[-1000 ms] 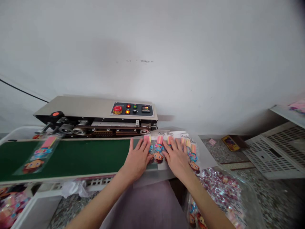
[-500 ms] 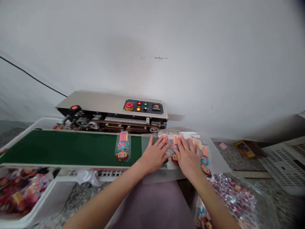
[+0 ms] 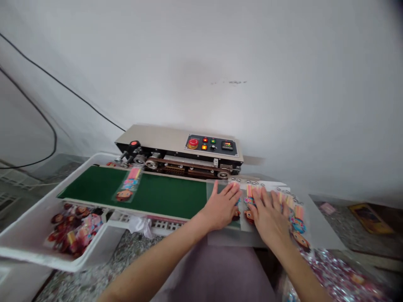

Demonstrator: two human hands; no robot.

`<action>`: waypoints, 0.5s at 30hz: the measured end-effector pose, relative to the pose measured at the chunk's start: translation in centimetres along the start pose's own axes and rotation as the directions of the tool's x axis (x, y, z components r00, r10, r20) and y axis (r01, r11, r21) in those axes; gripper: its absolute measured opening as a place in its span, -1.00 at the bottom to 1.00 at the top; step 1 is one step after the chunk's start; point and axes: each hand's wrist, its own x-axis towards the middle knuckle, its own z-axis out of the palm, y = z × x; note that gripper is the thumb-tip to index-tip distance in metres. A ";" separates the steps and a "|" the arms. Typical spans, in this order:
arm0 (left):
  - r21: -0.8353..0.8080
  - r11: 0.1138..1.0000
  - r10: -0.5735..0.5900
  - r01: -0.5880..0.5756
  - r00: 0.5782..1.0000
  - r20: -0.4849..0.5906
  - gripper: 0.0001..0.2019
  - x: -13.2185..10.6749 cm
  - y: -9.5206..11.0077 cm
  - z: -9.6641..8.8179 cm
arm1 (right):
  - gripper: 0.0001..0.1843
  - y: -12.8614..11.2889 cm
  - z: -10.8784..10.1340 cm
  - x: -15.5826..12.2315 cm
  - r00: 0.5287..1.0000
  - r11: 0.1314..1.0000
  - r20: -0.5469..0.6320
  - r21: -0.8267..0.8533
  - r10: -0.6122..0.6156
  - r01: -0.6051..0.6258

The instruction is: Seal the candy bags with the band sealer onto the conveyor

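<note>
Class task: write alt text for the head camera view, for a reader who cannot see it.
A person's left hand and right hand press flat on a row of clear candy packets at the feed end of a green conveyor belt. One packet rides the belt beside a band sealer against a white wall; a white tray of packets sits below the belt's far end.

Both arms are bare all the way up to where they leave the bottom edge, so no sleeves showing, no watch, no bracelets, no gloves. The left hand and right hand have no rings that I can make out, and nails look short and plain, though it's a bit blurry. Below the green conveyor belt, between the forearms, there's a dusty mauve-purple garment, plain fabric, no print or seams visible.
</note>
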 end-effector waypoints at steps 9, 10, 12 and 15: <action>0.000 0.993 -0.114 0.114 0.993 -0.036 -0.48 0.3 0.6 1.7 | -0.47 -1.1 -1.0 0.4 0.999 1.000 0.027 0.009 0.021 -0.021; 0.002 0.992 -0.129 0.129 0.991 -0.042 -0.48 0.3 0.7 1.7 | -0.47 -1.2 -1.0 0.5 1.000 1.000 0.027 0.016 0.015 -0.015; 0.010 0.988 -0.155 0.156 0.987 -0.053 -0.48 0.2 1.0 1.7 | -0.46 -1.6 -1.0 0.7 0.999 0.999 0.034 0.036 0.007 -0.008; 0.025 0.983 -0.178 0.180 0.982 -0.065 -0.49 -0.2 0.8 1.6 | -0.43 -2.4 -1.1 1.1 0.998 0.996 0.056 0.085 0.001 -0.005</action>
